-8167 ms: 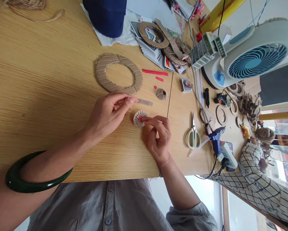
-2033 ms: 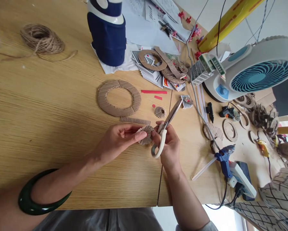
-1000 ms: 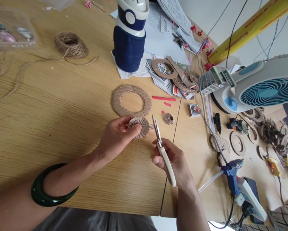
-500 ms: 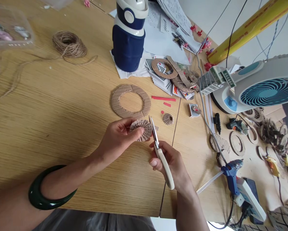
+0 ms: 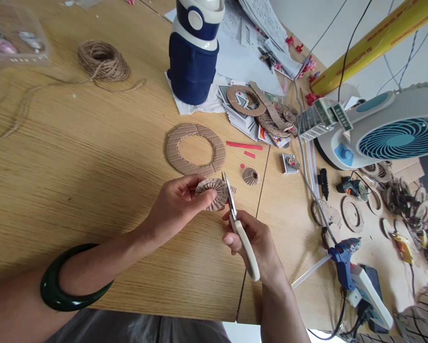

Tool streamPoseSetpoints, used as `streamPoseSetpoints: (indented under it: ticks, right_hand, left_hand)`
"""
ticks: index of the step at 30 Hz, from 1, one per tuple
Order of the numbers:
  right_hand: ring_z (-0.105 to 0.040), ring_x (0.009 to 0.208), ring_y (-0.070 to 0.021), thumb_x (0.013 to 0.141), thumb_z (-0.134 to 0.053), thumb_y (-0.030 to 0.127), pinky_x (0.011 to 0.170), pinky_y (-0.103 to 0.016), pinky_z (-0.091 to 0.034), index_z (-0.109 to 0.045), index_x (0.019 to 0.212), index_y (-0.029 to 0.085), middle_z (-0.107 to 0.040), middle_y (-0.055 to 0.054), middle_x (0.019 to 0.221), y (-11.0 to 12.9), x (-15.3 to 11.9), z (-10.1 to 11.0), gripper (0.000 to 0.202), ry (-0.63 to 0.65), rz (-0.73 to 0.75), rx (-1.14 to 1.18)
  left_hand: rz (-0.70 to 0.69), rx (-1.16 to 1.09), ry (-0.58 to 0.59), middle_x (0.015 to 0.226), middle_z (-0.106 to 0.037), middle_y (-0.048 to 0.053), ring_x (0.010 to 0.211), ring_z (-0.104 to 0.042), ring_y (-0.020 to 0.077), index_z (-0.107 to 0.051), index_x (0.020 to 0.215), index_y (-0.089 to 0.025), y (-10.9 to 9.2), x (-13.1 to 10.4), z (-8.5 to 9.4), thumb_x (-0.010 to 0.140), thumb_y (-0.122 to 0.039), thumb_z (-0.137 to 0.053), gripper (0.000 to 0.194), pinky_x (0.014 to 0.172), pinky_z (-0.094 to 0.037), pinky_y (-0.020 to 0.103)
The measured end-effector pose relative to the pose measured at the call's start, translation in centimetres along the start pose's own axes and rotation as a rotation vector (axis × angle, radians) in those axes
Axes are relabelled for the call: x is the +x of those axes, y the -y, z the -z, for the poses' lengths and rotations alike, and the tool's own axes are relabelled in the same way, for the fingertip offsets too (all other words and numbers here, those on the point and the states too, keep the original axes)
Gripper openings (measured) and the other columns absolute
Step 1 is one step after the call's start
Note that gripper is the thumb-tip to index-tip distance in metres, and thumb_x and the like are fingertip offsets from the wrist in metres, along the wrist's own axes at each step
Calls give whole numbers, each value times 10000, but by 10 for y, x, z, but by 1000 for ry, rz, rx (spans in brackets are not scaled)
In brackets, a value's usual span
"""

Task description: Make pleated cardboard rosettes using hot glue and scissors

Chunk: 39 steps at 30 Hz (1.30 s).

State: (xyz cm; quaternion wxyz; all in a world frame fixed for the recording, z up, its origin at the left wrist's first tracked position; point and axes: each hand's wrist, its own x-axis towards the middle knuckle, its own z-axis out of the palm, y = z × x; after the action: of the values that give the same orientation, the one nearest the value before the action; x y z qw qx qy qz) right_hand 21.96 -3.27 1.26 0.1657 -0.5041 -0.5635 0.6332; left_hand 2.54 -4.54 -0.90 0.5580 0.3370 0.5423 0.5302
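My left hand [image 5: 180, 202] pinches a round pleated rosette of corrugated cardboard [image 5: 217, 197] between thumb and fingers. A pair of scissors with cream handles [image 5: 247, 252] is gripped in my right hand [image 5: 254, 240]. Its blades point away from me, only slightly parted, right at the rosette's right edge; whether they touch it I cannot tell. Just beyond my left hand lies a flat cardboard ring [image 5: 173, 150]. A second, smaller pleated piece [image 5: 251, 176] rests to the right, near red paper strips [image 5: 244, 145] and a small red dot.
A blue and white bottle [image 5: 192, 66] stands at the back, with a twine coil [image 5: 103, 62] to its left. Playing cards [image 5: 242, 123] and cardboard pieces are heaped behind. On the right are a fan [image 5: 395, 136], a blue glue gun [image 5: 344, 262], a power strip [image 5: 373, 295] and cables.
The rosette in my left hand has shifted very slightly to the right against the scissor blades. My right hand stays nearly still. The whole view has moved a little.
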Motion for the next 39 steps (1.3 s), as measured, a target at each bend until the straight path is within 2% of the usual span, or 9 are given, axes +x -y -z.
streamPoseSetpoints:
  ticks: [6,11,15,21,28,35,39]
  right_hand:
    - [-362,553,-89,646,-908,586,448,-233,-303,-668,880,180,-447,54,622,2,0,-1,527,-49,-31,17]
    - [-333,531,-84,627,-908,610,426,-233,-270,-662,851,187,-436,60,594,1,0,-1,539,-64,-40,9]
    - [-336,523,-84,623,-896,638,419,-236,-275,-642,807,192,-434,56,592,0,1,-1,545,-57,-50,-11]
    - [-332,518,-81,632,-905,613,413,-229,-282,-653,849,192,-423,66,592,0,0,-1,537,-29,-60,15]
    - [-395,564,-98,649,-901,603,457,-234,-351,-661,905,189,-455,55,639,-2,0,1,543,-2,-36,11]
    - [-372,580,-96,679,-884,595,465,-230,-336,-646,885,189,-432,54,648,0,-2,2,514,2,-35,-24]
    - [-344,562,-92,679,-867,629,444,-231,-309,-615,813,195,-420,54,629,-1,-1,2,519,-18,-43,-64]
  left_hand:
    - [34,-17,6,855,-780,23,808,-721,193,-734,862,-191,1,0,1,839,-369,-736,179,761,-579,267]
    - [56,-82,30,854,-789,29,817,-749,210,-751,906,-182,0,0,1,849,-369,-735,196,784,-613,294]
    - [50,-126,-2,894,-798,29,827,-756,207,-763,905,-182,2,2,0,841,-374,-756,203,765,-625,282]
    - [41,-46,-48,851,-798,21,767,-746,195,-778,852,-196,-1,3,1,837,-357,-739,167,735,-613,268]
    - [41,51,39,819,-789,29,759,-726,199,-759,837,-189,-2,3,5,839,-359,-712,176,702,-578,271]
    - [25,112,69,777,-771,25,723,-713,185,-744,812,-183,1,6,10,850,-332,-694,161,668,-550,257]
    - [33,65,105,809,-784,25,742,-727,182,-758,864,-190,1,6,11,870,-359,-708,176,706,-578,261]
